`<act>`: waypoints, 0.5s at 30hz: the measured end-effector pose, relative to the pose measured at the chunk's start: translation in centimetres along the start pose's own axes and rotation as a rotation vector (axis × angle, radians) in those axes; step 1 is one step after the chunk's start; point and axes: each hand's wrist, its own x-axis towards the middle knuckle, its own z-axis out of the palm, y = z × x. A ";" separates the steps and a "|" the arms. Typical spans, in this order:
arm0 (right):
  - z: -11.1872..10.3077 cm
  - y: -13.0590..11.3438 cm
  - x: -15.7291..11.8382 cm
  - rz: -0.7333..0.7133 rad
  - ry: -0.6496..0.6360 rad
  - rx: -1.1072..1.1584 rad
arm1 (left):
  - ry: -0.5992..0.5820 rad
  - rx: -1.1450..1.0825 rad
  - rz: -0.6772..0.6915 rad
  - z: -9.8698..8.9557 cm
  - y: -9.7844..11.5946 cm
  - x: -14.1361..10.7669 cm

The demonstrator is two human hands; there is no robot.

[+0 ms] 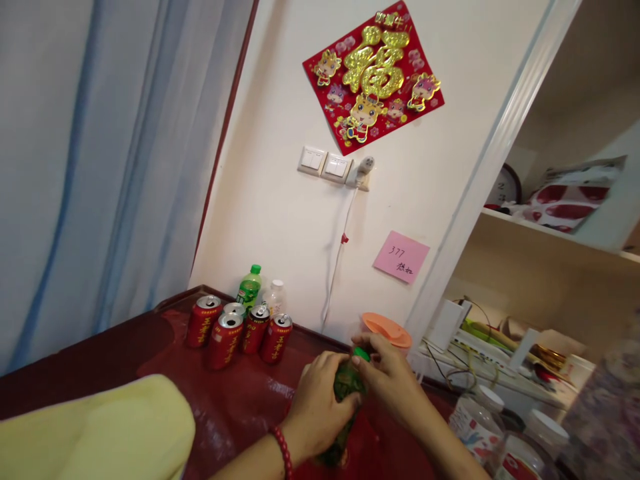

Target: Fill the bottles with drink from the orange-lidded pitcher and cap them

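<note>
A green plastic bottle (pixel 349 381) stands slightly tilted over the dark red table, with my left hand (pixel 320 397) wrapped round its body. At the top, the fingers of my right hand (pixel 383 367) close on the bright green bottle cap (pixel 361 354). The cap appears to sit on the bottle's neck. A red bead bracelet circles my left wrist. Much of the bottle's body is hidden behind my left hand.
Several red drink cans (pixel 226 341) stand at the table's back left, before another green bottle (pixel 250 285) and a clear bottle (pixel 276 297). A pale yellow object (pixel 100 427) lies front left. Behind my right hand is an orange container (pixel 387 328); clear jars (pixel 477 423) stand at right.
</note>
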 end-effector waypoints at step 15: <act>-0.8 -0.3 0.3 -0.055 0.063 -0.122 | -0.002 0.003 -0.004 -0.1 0.1 -0.1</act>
